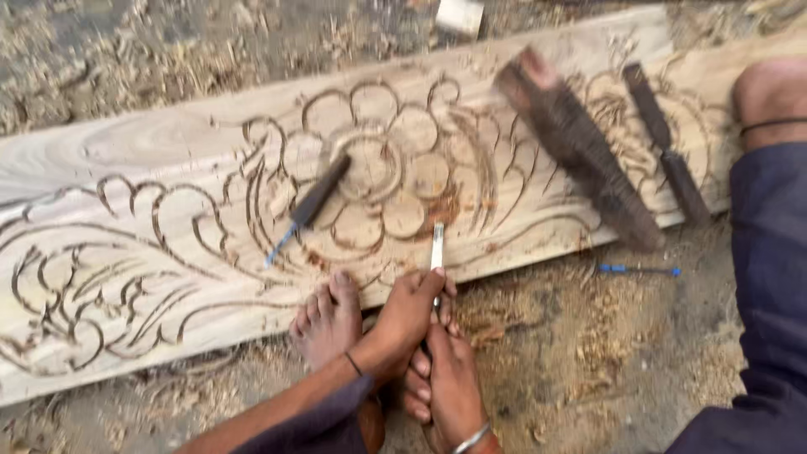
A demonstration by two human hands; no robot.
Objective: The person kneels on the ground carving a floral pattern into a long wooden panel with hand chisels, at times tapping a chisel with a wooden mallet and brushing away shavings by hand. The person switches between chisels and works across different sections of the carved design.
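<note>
Your left hand (pixel 409 313) & right hand (pixel 454 382) both grip the chisel (pixel 437 249), fingers clenched round its shaft, tip on the carved plank (pixel 168 151) near the flower's lower edge. Dark-handled tool (pixel 311 206) lies on the flower.

No packages, labels, signs or screens appear anywhere in this view. The only box-like shape is a small pale rectangular block (pixel 460 15) at about twelve o'clock, cut off by the top edge and too blurred to tell whether it is a package. Its visible face looks plain and off-white.
</note>
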